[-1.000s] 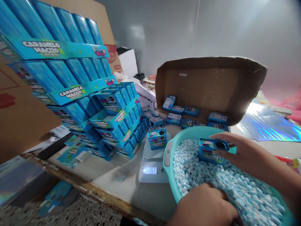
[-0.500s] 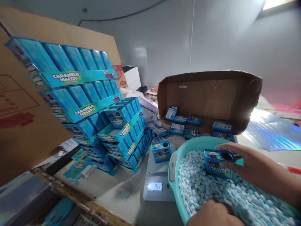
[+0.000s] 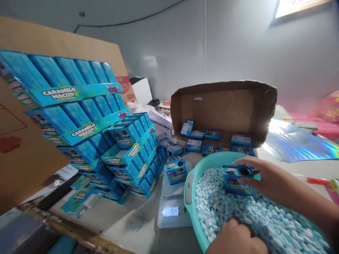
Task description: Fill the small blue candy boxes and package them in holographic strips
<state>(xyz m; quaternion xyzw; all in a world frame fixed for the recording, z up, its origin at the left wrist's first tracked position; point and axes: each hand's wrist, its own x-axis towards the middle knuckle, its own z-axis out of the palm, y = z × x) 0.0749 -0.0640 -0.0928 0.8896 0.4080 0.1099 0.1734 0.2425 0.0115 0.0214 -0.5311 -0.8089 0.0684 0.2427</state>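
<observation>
My right hand (image 3: 254, 174) pinches a small blue candy tin (image 3: 237, 187) marked "Caramelo Macizo", fingers over its top and thumb on the front. A dark round spot shows on the tin's top. Pale blue and white candies (image 3: 212, 201) lie below it in a turquoise basin (image 3: 192, 211) with a grey handle. Down among these candies, my left hand (image 3: 235, 238) has its fingers curled; the fingertips are hidden, so what they hold cannot be seen. Left of the basin, a similar tin (image 3: 175, 174) stands on a white scale (image 3: 172, 221) whose display reads 154.
Stacked display trays of blue tins (image 3: 84, 130) rise at the left before a large cardboard sheet (image 3: 79, 42). Several tins lie in and before an open cardboard box (image 3: 212, 106) behind the basin. Shiny silver film (image 3: 299, 141) and a red object (image 3: 316, 181) lie at the right.
The whole view has shifted a little, so most things sit further left. Both hands keep nearly the same places over the basin. The scale still reads 154.
</observation>
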